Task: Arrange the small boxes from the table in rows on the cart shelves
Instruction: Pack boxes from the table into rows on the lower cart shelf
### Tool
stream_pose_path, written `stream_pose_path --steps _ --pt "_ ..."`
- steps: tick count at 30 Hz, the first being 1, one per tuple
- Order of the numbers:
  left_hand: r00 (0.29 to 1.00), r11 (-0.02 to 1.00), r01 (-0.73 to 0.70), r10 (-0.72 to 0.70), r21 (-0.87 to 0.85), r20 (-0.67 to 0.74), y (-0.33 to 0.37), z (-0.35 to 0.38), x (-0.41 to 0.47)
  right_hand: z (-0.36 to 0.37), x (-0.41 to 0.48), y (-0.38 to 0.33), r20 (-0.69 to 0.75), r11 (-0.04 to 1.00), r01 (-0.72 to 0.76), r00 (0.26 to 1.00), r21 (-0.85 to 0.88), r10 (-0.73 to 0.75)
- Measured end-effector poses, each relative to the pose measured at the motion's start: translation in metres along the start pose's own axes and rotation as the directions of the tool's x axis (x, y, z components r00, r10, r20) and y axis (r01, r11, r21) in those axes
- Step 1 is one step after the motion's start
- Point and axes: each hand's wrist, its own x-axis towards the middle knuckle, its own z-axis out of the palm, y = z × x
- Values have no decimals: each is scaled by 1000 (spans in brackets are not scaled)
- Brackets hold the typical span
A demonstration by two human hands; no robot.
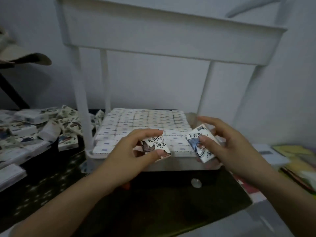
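Fingers of left hand pinch brown-print box; right hand grips blue-print box.

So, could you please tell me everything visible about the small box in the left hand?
The small box is white, printed with black brush lettering and a brown-and-black drawing. The left hand pinches it, thumb on the near edge, fingers over the far edge. It hangs tilted, printed face up, above the front rows on the cart shelf.
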Motion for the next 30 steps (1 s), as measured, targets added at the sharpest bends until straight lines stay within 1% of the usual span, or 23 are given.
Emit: stream_pose_path --steps 2,5,7,9,11,13,14,16,18,20,22,23,24,26,28,30 --pt "1000 1000 12 -12 -22 -4 4 9 19 -23 9 -4 -66 997 -9 998 -81 3" --pt "997 994 70 -69 -89 22 8 18 40 -45 28 -11 -125 985 -54 992 -165 34" --pt "995 988 93 -88 -121 47 7 20 49 -53 40 -15 -122 973 -39 992 -228 11" --pt "992 983 118 -110 -140 64 5 19 57 -54 53 -19 -87 934 -7 996 -356 -26" --pt "989 981 134 -125 -138 77 3 16 64 -51 69 -20 -49 874 25 997 -484 -55" --pt "987 980 146 -135 -132 82 2 13 72 -46 88 -16 -10 796 33 999 -605 -49" --pt "987 979 151 -141 -137 80 2 12 75 -43 97 -13 2 732 29 999 -681 -37" --pt "986 975 160 -149 -157 74 0 10 80 -37 112 -5 -26 605 -17 1000 -796 -5" --pt "985 972 165 -154 -168 78 -4 9 82 -33 123 3 -78 578 -80 997 -812 29" --pt "985 970 165 -153 -177 78 -7 9 83 -31 132 12 -100 562 -143 989 -814 107" --pt "985 968 167 -155 -188 73 -10 8 82 -30 137 20 -59 551 -198 964 -811 260" --pt "985 967 170 -160 -187 70 -11 7 82 -29 137 22 -18 555 -220 938 -803 346" --pt "984 967 176 -166 -184 68 -11 6 82 -28 137 23 27 550 -225 911 -804 413" --pt "983 967 179 -169 -183 70 -12 3 81 -28 139 23 110 506 -178 866 -844 488" --pt "981 967 185 -173 -177 84 -11 2 81 -31 141 21 157 496 -136 849 -858 504" --pt "978 964 201 -187 -173 91 -9 2 83 -32 144 21 182 507 -104 856 -856 484"
